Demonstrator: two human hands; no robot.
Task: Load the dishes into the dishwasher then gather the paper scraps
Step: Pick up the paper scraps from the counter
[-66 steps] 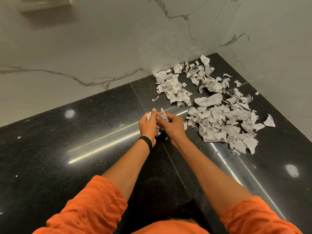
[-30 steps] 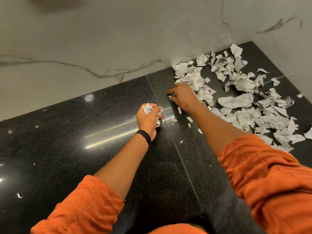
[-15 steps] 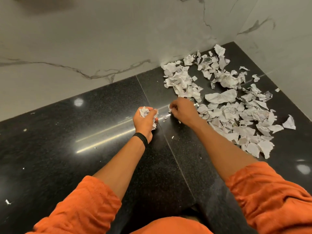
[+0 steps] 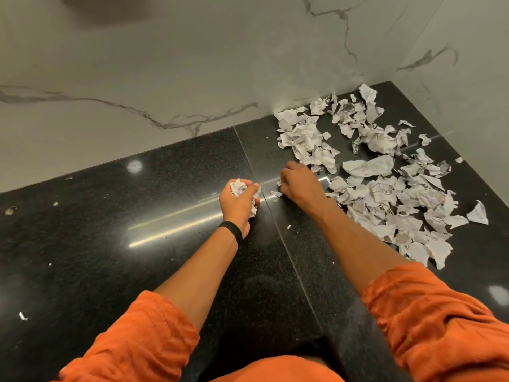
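Beside the right hand (image 4: 300,183) — scattered paper scraps (image 4: 385,194).

Home kitchen corner, polished black granite counter (image 4: 110,244) with a seam, white grey-veined marble walls (image 4: 165,64) meeting at the back

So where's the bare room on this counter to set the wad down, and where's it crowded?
Bare: the counter left of the left hand gripping the wad, from the marble wall toward the person, only specks; also the strip between the forearms. Crowded: loose paper scraps from the right hand to the corner.
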